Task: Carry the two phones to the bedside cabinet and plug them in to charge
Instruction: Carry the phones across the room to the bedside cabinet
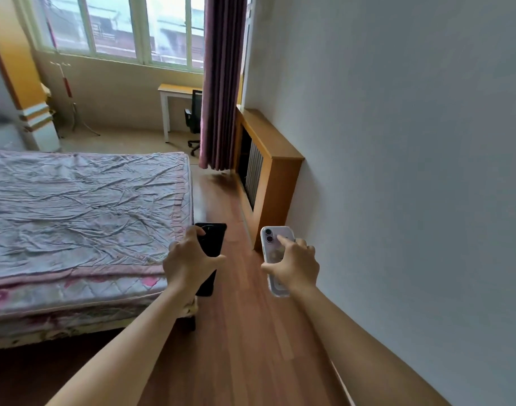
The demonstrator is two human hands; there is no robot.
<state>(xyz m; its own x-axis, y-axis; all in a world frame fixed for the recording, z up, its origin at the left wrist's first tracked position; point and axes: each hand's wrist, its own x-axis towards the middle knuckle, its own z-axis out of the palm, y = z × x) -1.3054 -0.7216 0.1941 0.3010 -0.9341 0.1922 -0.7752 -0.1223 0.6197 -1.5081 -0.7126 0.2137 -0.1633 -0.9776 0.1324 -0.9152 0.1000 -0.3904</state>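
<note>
My left hand [189,259] grips a black phone [212,240], back side up, held out over the wooden floor beside the bed's corner. My right hand [294,263] grips a pale phone in a clear case [270,244], camera end pointing away from me, near the white wall. Both arms are stretched forward at about the same height, the phones roughly a hand's width apart. No bedside cabinet or charger cable shows in this view.
A bed with a wrinkled pink-and-grey cover [75,206] fills the left. A wooden radiator cover [280,183] stands against the right wall ahead, leaving a narrow strip of wooden floor [250,332]. Beyond are a purple curtain [221,83], a white desk [174,92] and a black office chair [193,118].
</note>
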